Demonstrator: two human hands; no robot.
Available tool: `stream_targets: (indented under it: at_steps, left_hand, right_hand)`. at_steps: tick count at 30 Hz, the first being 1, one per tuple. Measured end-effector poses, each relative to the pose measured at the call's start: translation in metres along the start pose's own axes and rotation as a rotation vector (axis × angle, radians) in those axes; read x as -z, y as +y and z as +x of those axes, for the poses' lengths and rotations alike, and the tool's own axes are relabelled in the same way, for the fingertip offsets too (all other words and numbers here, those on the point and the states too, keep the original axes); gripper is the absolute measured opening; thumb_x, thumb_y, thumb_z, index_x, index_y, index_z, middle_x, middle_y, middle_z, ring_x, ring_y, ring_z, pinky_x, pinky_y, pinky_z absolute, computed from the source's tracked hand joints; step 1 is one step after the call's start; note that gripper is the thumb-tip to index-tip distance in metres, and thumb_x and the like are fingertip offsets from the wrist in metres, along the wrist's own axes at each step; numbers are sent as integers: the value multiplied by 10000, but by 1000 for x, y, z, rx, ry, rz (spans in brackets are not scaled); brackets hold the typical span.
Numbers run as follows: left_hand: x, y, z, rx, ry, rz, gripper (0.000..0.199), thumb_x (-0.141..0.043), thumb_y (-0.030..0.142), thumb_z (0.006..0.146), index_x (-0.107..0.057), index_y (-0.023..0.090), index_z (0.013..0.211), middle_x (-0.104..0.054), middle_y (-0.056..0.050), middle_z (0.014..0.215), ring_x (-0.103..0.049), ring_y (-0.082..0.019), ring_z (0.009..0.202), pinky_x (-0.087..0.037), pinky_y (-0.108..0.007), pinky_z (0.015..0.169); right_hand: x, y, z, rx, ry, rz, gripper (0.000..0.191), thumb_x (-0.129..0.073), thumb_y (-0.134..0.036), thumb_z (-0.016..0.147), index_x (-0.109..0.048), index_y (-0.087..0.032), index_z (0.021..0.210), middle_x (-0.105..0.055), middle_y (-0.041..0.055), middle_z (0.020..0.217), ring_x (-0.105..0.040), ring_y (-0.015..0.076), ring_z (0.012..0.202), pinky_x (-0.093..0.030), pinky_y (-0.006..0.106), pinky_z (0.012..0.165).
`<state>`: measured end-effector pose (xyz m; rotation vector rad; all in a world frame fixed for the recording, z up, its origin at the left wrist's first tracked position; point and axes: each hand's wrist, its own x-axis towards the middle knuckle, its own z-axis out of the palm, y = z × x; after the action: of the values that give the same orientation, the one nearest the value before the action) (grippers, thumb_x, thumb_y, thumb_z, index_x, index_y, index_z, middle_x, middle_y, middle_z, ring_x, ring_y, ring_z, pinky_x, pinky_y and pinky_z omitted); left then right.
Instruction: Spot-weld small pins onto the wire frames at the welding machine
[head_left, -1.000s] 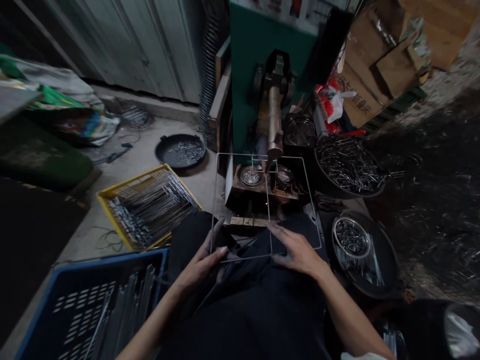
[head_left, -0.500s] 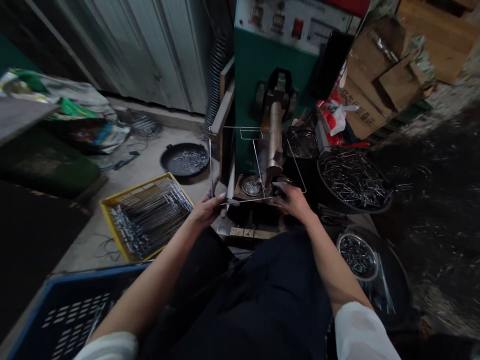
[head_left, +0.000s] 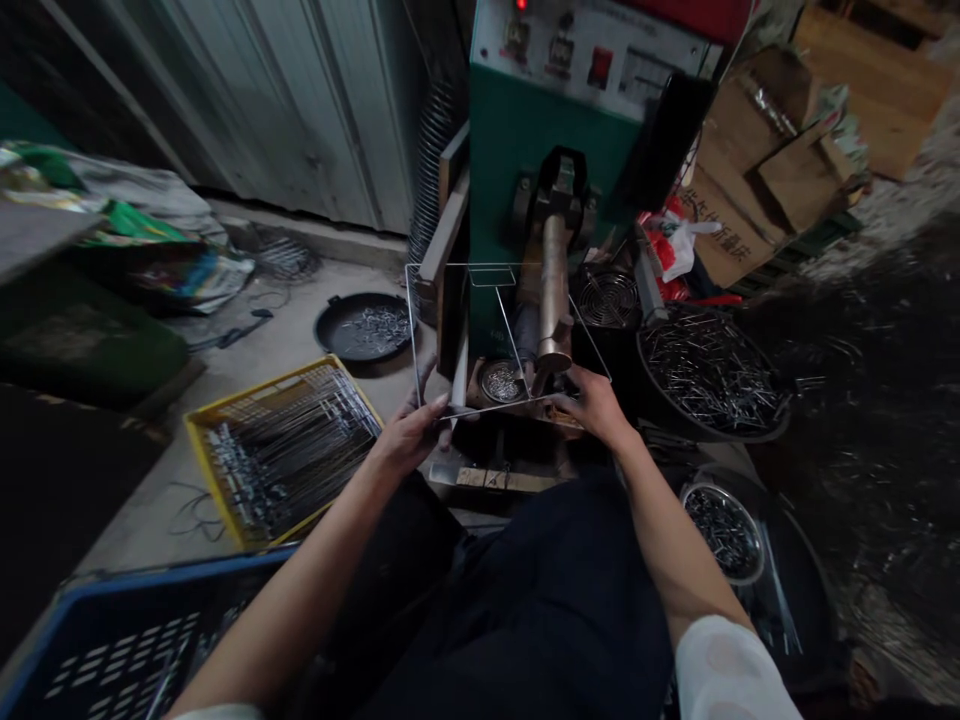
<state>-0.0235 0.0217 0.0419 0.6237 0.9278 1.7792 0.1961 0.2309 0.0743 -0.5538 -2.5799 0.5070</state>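
Observation:
Between my hands is a thin wire frame (head_left: 495, 408), roughly rectangular, with a small loop on its far side. My left hand (head_left: 412, 428) is closed on its near left corner, thumb on top. Closed on the near right part is my right hand (head_left: 592, 400), its fingertips partly hidden below the machine's electrode. The frame's near wire lies under the thick metal electrode arm (head_left: 555, 290) of a green spot welder (head_left: 495, 180). A small round dish of metal bits (head_left: 502, 381) sits just behind the near wire.
At left stand a yellow crate of wire rods (head_left: 196, 440), a blue crate (head_left: 75, 600) and a black pan (head_left: 337, 345). To the right are a pan of metal pieces (head_left: 705, 370) and a bowl of small parts (head_left: 721, 530). Cardboard boxes (head_left: 727, 235) lean behind.
The wire frame has shifted slightly left, and my right hand sits closer under the electrode. A red light on the welder's panel now shows. The view has tilted a little.

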Motion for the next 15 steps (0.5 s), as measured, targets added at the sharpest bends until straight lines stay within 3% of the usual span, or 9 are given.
stream_targets:
  at_steps: [5,15]
  left_hand:
    - [2,-5,5,11,13,-13,1006,-761,219,808,-115,285,1577,-641,40,647,-550,-109,397,-470,-174,375]
    - [2,-5,7,-8,39,23,1007,-750,204,793,-122,240,1581,-600,60,588,-515,-106,379,-444,-164,351]
  right_hand:
    - [0,7,2,12,26,5,418,-704,-323,855,-608,-200,1243,-699,90,1096,-655,260,991,-497,358,875]
    - [-2,7,4,-46,45,-25,528,-753,-318,803,-580,-190,1286,-697,56,940,-649,222,835,-498,313,771]
